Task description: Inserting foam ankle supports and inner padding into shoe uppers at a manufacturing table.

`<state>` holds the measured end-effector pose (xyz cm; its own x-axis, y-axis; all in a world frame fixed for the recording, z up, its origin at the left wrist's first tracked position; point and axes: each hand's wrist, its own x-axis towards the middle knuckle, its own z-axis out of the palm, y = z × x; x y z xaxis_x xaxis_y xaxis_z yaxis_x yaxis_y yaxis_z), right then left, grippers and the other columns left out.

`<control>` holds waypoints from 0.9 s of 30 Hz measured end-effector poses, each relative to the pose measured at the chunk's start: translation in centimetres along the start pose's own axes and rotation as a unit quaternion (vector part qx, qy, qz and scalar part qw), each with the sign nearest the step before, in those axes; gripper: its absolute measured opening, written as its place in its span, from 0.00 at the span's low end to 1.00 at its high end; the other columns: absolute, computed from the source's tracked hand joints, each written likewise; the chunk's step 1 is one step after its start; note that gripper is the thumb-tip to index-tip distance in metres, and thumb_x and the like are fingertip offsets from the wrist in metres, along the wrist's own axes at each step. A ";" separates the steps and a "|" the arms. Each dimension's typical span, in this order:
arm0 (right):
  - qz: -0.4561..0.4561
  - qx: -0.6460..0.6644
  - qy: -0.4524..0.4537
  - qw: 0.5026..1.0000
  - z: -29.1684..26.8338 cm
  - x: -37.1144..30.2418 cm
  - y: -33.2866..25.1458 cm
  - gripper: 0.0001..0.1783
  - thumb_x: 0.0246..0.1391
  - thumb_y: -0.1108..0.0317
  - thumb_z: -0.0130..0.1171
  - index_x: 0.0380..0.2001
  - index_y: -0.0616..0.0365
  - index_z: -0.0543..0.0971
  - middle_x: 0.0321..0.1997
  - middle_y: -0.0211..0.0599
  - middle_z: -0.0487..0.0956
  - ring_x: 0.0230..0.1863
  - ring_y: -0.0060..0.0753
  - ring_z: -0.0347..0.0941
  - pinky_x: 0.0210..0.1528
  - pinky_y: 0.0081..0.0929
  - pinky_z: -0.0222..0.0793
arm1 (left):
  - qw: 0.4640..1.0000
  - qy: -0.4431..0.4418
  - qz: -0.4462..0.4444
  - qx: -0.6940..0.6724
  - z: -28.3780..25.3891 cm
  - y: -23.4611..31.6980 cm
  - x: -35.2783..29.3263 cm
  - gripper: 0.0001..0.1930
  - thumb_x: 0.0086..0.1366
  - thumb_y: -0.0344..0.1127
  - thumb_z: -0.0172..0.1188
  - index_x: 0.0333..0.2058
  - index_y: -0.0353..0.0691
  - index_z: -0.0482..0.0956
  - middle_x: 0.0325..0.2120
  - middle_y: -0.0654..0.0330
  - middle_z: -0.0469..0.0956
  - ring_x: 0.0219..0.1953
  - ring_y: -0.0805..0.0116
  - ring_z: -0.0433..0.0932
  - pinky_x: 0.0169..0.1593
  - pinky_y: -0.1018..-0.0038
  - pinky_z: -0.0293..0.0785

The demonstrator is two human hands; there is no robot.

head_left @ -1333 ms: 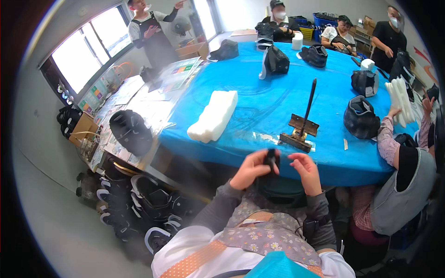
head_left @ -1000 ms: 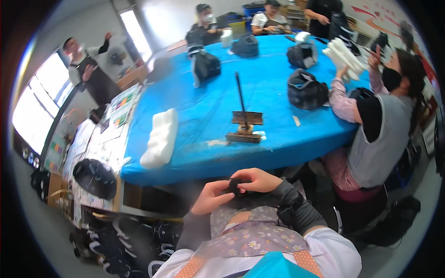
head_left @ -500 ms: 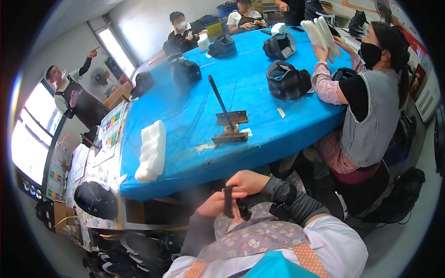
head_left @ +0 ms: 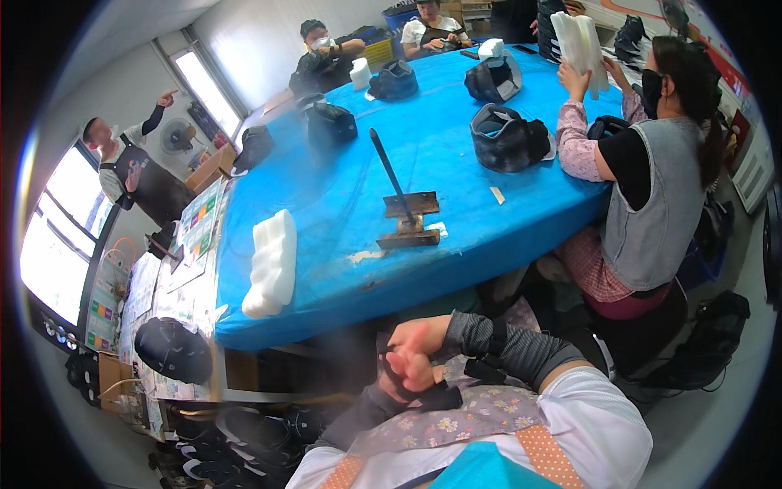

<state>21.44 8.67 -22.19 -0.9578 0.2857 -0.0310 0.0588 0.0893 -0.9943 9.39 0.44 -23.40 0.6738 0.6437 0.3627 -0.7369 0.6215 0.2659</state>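
Note:
Both hands meet above my lap, in front of the table edge. My left hand (head_left: 412, 368) has its fingers loosely apart, with a dark band (head_left: 383, 345) around its far side. Bent over it, my right hand (head_left: 417, 332) pinches that black strap; its fingertips are partly hidden. A loose black end (head_left: 442, 398) hangs below the left hand, over a flowered apron (head_left: 456, 414). Directly ahead on the table stands a rusty metal stand (head_left: 410, 230) with an upright rod.
Blue sheeting (head_left: 342, 204) covers the table. White moulded foam (head_left: 270, 265) lies at left; several black padded shoe-like pieces (head_left: 507, 140) stand farther back. At right, a seated co-worker (head_left: 658, 196) holds white foam pieces (head_left: 580, 45). A black bag-like item (head_left: 173, 350) rests on the side table.
The strap, earlier stretched as a loop between my hands, now lies against my left hand, whose fingers have turned upward. The right co-worker has raised the foam pieces; the far-left seated person lifted a hand.

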 end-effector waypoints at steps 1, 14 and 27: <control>0.028 -0.048 -0.025 0.998 0.1 -0.2 -1.3 0.11 0.54 0.66 0.52 0.26 0.62 0.79 0.26 0.32 0.79 0.31 0.25 0.71 0.36 0.23 0.67 | 0.997 -0.047 -0.058 -0.006 0.0 0.1 0.3 0.40 0.61 0.56 0.56 0.65 0.43 0.50 0.22 0.67 0.74 0.15 0.77 0.62 0.20 0.80 0.59; -0.177 -0.126 0.144 0.965 0.6 2.3 2.3 0.19 0.60 0.59 0.50 0.46 0.64 0.71 0.24 0.39 0.76 0.28 0.27 0.72 0.33 0.25 0.66 | 0.391 -0.028 0.291 0.873 7.8 6.4 8.8 0.17 0.43 0.24 0.71 0.34 0.34 0.79 0.20 0.60 0.79 0.20 0.67 0.76 0.25 0.75 0.69; -0.046 -0.056 -0.114 0.991 1.0 4.0 -1.2 0.17 0.61 0.59 0.48 0.41 0.62 0.76 0.25 0.33 0.76 0.26 0.27 0.69 0.33 0.25 0.66 | 0.996 0.019 -0.055 0.073 7.7 -0.5 8.3 0.26 0.67 0.60 0.43 0.29 0.38 0.71 0.13 0.67 0.63 0.17 0.77 0.61 0.23 0.81 0.55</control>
<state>17.28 8.77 -21.24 -0.9985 0.0495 0.0246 -0.0134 0.2148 -0.9766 14.94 2.09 -13.67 0.7506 0.5929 0.2917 -0.6567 0.6198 0.4297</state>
